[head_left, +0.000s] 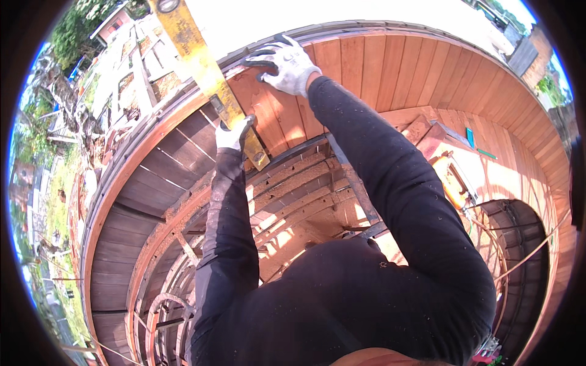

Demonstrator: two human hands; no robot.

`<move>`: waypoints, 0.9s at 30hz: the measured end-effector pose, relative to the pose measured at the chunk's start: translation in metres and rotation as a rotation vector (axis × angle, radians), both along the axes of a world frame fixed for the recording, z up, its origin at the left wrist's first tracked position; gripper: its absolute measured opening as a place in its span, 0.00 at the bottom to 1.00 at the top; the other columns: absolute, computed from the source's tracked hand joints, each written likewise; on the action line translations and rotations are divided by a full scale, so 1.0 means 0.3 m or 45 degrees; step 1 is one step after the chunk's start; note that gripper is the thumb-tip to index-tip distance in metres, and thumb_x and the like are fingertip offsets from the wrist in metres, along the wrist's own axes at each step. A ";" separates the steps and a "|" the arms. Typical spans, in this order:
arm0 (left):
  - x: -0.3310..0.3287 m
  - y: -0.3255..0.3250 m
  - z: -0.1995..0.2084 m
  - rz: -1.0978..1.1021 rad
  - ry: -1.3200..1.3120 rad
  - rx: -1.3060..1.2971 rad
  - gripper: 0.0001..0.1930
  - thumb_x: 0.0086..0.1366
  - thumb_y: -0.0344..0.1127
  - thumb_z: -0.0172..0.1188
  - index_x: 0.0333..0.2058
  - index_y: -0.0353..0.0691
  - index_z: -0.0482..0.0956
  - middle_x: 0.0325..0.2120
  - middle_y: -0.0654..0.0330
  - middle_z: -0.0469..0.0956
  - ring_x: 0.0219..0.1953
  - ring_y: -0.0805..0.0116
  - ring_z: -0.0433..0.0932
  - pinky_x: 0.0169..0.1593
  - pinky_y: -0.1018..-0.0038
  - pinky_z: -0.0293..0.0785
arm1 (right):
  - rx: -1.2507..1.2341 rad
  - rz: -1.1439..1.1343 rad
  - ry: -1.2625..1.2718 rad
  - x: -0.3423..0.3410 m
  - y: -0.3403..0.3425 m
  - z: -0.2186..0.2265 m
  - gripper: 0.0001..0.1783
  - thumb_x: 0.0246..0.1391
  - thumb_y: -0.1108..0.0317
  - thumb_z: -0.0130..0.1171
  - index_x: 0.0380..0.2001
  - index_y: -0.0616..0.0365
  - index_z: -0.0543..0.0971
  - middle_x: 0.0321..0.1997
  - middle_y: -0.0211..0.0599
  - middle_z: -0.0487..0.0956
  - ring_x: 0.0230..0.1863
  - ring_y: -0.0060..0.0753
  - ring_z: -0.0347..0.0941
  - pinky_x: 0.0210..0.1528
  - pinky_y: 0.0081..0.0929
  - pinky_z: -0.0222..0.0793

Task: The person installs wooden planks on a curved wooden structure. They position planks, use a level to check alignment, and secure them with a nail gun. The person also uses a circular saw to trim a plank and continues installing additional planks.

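The level (201, 67), long and yellow, lies slantwise under the left hand (232, 134), which grips it near its lower end; the rest stretches up past the hand and over the rim (390, 25). The right hand (285, 66), ungripped, lies with fingers spread on the reddish planks (390, 70) just inside that rim, to the right of the level. Both hands wear white gloves with dark fingers, below dark sleeves (390, 146). To the right of the right hand the reddish planks sweep round in a wide curve; to the left of the left hand run dark planks (162, 174), with light showing through some gaps. Below the hands are curved ribs (287, 198), sunlit in stripes and dusted with orange-brown powder. Well to the right of and below the right hand sit a yellow tool (448, 183) and a green strip (470, 137), with a dark opening (516, 262) farther down. The place is outdoors: beyond the left hand are pale boards (141, 79) on the ground, trees (73, 36) and a small pinkish building (115, 25); beyond the right hand, the ground glares white. The level bears dark printed marks; elsewhere no lettering is legible.
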State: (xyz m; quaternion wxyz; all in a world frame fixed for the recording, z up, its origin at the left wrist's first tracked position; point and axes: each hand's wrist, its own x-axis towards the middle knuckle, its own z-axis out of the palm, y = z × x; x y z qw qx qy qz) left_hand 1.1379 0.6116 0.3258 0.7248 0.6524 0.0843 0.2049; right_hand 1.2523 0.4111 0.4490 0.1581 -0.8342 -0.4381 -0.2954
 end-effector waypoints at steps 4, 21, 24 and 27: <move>-0.005 -0.050 -0.016 0.016 0.046 0.107 0.21 0.52 0.36 0.74 0.42 0.35 0.79 0.33 0.64 0.81 0.33 0.77 0.77 0.38 0.78 0.74 | 0.048 0.122 0.154 0.023 -0.052 0.020 0.21 0.51 0.53 0.61 0.51 0.36 0.78 0.59 0.27 0.74 0.65 0.33 0.62 0.74 0.41 0.41; -0.475 0.036 -0.054 0.019 0.058 0.185 0.20 0.52 0.24 0.64 0.46 0.33 0.74 0.37 0.56 0.80 0.37 0.67 0.81 0.42 0.73 0.79 | 0.747 0.736 0.888 -0.603 0.038 -0.078 0.24 0.47 0.80 0.59 0.51 0.58 0.75 0.46 0.42 0.80 0.47 0.39 0.78 0.52 0.30 0.72; -0.645 -0.046 0.021 0.041 0.032 0.054 0.18 0.52 0.22 0.64 0.44 0.34 0.75 0.38 0.57 0.79 0.39 0.67 0.80 0.43 0.71 0.78 | 0.703 0.818 0.896 -0.664 0.021 -0.078 0.23 0.47 0.78 0.61 0.50 0.57 0.75 0.45 0.43 0.80 0.46 0.41 0.79 0.50 0.31 0.73; -0.767 -0.108 0.050 0.132 0.214 0.239 0.22 0.51 0.22 0.65 0.47 0.34 0.73 0.38 0.58 0.79 0.39 0.65 0.79 0.42 0.71 0.77 | 0.764 0.809 0.924 -0.726 0.017 -0.120 0.22 0.47 0.76 0.63 0.48 0.58 0.75 0.45 0.42 0.80 0.43 0.38 0.79 0.47 0.29 0.73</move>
